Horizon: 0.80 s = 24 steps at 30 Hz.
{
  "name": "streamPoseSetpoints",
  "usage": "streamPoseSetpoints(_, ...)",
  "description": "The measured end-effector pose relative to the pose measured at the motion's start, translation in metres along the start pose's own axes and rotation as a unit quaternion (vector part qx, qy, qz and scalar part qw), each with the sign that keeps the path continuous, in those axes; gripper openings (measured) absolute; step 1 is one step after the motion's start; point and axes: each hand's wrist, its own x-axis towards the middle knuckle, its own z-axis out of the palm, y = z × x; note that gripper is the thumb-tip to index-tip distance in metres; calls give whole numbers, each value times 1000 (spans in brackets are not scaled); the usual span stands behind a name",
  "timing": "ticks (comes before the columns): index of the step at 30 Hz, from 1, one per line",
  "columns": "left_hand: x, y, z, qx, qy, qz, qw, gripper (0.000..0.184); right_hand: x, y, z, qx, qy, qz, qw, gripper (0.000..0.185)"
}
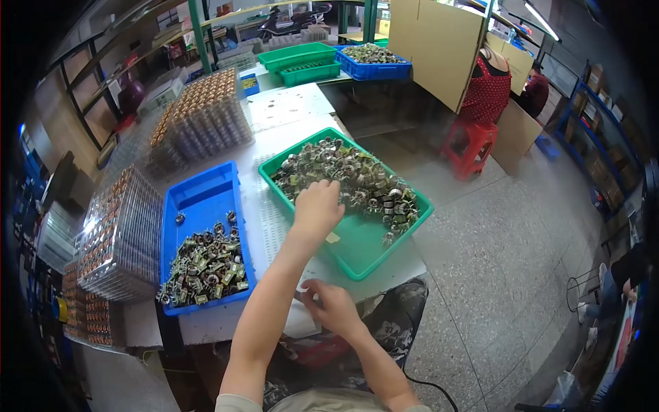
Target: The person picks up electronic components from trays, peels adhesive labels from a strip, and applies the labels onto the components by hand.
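Note:
Over the near left part of a green tray [357, 269] is my left hand [319, 207], its fingers curled down at the edge of a heap of small wound components [336, 165]. Whatever those fingertips hold is hidden. My right hand [331, 307] is lower, at the table's near edge, with thumb and fingers bent toward each other; what lies between them is too small to make out. A small pale piece [333, 237] lies in the green tray. To the left, a blue tray [248, 264] holds more components [209, 264], mostly in its near half.
Stacked clear trays of copper-coloured parts [123, 237] stand at the left, with another stack [206, 110] behind. Farther back are green bins [298, 58] and a blue bin [374, 69]. A person in red [487, 86] sits on a red stool [470, 144] beyond a cardboard panel [436, 48].

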Motion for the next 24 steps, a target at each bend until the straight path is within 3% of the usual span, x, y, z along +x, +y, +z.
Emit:
streamPoseSetpoints(3,26,-2,32,15,-42,-19,999,24,0,4,1,21,-9,2,1000,18)
streamPoseSetpoints(8,44,-16,67,-3,-21,-27,999,17,2,4,-2,31,-22,-25,999,17)
streamPoseSetpoints(12,39,-12,49,-15,-35,-12,999,16,2,6,1,25,-8,-36,999,17)
streamPoseSetpoints(16,28,-8,17,-165,-47,-87,981,22,2,5,0,12,-4,-27,1000,16)
streamPoseSetpoints(17,24,-12,15,-234,7,-81,969,22,1,6,1,13,1,-31,999,16)
streamPoseSetpoints(19,18,-22,2,-424,-4,-144,894,23,1,3,-1,5,-1,-19,1000,17)
streamPoseSetpoints(20,13,-25,-4,-613,-7,-172,771,21,1,1,-1,2,-1,-14,1000,18)
streamPoseSetpoints(21,5,-11,-32,-755,10,-228,614,21,0,2,1,-1,3,-16,1000,18)
streamPoseSetpoints(23,-1,-32,-37,-843,-44,-252,474,13,1,4,2,-7,9,-24,1000,18)
streamPoseSetpoints(24,1,-43,-30,-849,-85,-232,468,13,1,1,2,-6,3,-15,1000,18)
